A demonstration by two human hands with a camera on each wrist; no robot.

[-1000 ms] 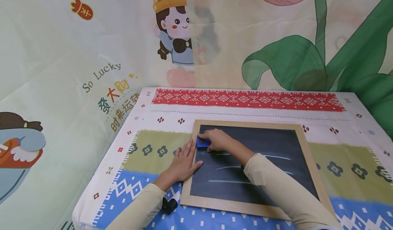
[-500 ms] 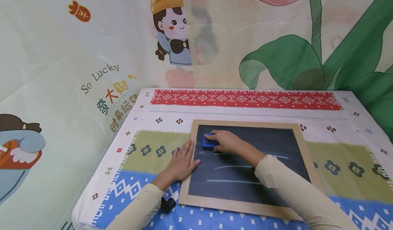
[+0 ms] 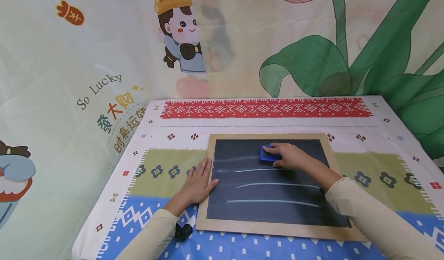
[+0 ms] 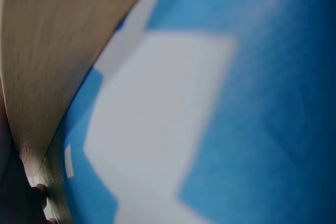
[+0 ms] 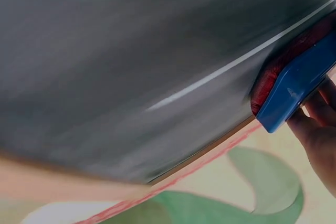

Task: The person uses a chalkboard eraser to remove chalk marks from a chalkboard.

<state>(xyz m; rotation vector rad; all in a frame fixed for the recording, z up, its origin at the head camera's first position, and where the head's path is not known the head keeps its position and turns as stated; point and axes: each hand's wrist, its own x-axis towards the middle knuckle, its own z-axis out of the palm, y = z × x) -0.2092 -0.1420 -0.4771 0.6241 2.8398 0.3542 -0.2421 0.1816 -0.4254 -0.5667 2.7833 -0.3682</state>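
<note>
The right hand (image 3: 293,156) is gripping a blue eraser (image 3: 268,156) and pressing it on the chalkboard (image 3: 270,210), in the upper middle of the dark field, just above the first of three chalk lines (image 3: 274,184). Its fingers (image 5: 315,114) are curling around the eraser body, as the right wrist view is showing, with the red felt side lying on the board. The left hand (image 3: 197,181) is resting flat with straight fingers on the left wooden frame and on the patterned surface (image 3: 166,167) beside it, holding nothing. To erase well, I think the felt should be staying flat and sweeping along each line, while the left hand is keeping the board from sliding. A small black object (image 3: 182,231) is lying near the lower left corner of the board.
</note>
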